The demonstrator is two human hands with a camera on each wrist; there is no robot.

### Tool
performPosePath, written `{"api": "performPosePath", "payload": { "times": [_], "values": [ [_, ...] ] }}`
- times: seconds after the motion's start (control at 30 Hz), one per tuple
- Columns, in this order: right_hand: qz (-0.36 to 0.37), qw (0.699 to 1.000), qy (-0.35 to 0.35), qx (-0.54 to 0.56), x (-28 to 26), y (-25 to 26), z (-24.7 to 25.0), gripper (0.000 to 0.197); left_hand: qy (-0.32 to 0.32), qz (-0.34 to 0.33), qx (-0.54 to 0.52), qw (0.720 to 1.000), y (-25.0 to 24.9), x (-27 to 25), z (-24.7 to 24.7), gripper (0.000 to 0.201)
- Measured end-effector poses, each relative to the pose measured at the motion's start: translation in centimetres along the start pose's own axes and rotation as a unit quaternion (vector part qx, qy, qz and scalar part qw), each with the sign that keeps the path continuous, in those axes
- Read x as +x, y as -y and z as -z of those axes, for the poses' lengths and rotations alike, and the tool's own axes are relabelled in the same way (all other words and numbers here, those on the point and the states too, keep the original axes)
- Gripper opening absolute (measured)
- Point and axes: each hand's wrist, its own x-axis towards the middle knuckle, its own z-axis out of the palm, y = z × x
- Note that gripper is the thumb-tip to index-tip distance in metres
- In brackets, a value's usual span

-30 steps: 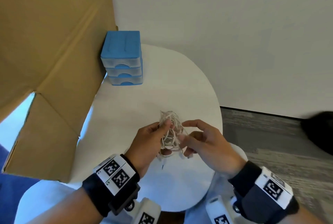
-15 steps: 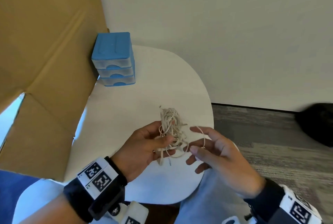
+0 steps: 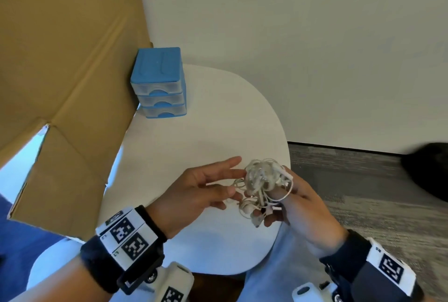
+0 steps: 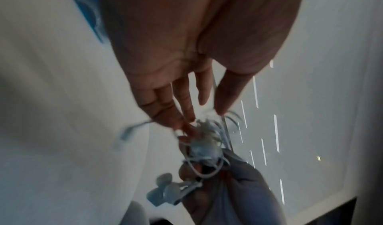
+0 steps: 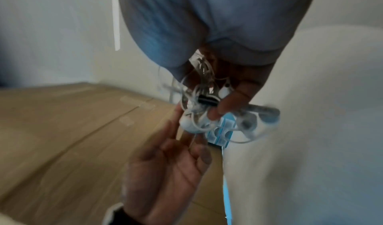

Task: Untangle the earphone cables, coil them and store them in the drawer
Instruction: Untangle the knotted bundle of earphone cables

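A tangled ball of white earphone cables (image 3: pixel 260 176) hangs just above the round white table (image 3: pixel 194 141), near its right edge. My right hand (image 3: pixel 278 204) grips the tangle from the right and below, its fingers curled round the strands, and two earbuds (image 3: pixel 247 208) dangle beneath. My left hand (image 3: pixel 234 176) is spread with straight fingers whose tips touch the tangle's left side. The left wrist view shows those fingertips (image 4: pixel 187 113) against the cables (image 4: pixel 207 140). At the table's far left stands the blue three-drawer unit (image 3: pixel 158 83), all drawers closed.
A large brown cardboard box (image 3: pixel 60 71) stands against the table's left side, right beside the drawer unit. A pale wall runs behind the table. Grey carpet (image 3: pixel 363 192) lies to the right, with a dark object (image 3: pixel 429 168) at the frame edge.
The tangle has passed from my left hand's grip into my right hand and shifted right. My left hand has opened, and its fingers are now straight.
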Motion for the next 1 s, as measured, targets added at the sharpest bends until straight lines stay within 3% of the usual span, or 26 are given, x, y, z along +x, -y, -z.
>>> {"api": "performPosePath", "payload": {
  "times": [0.13,0.27,0.4,0.57,0.73,0.83,1.0],
  "values": [
    [-0.018,0.990,-0.010,0.138,0.1,0.1,-0.2,0.034,-0.061,-0.040,0.064,0.995,0.2,0.3,0.4,0.043],
    [-0.052,0.971,0.024,0.231,-0.2,0.6,-0.7,0.034,0.005,0.011,0.049,0.999,0.5,0.1,-0.1,0.046],
    [-0.060,0.980,0.013,0.188,-0.3,0.5,-0.9,0.033,-0.012,0.039,0.053,0.998,0.6,0.3,-0.4,0.025],
    [-0.053,0.992,-0.038,0.109,-0.1,0.1,-0.8,0.032,0.034,0.106,-0.046,0.993,0.7,0.1,-0.3,0.044],
    [-0.060,0.983,-0.031,0.171,-0.1,0.7,-0.8,0.039,-0.059,0.068,-0.072,0.993,0.6,0.3,-0.9,0.057],
    [-0.071,0.980,-0.019,0.188,-0.1,0.9,-0.9,0.039,-0.088,0.020,0.007,0.996,0.8,0.3,-1.0,0.049],
    [-0.075,0.973,0.030,0.214,-0.2,1.5,-0.8,0.049,-0.132,0.005,0.018,0.991,0.7,0.6,-0.6,0.010]
  ]
}}
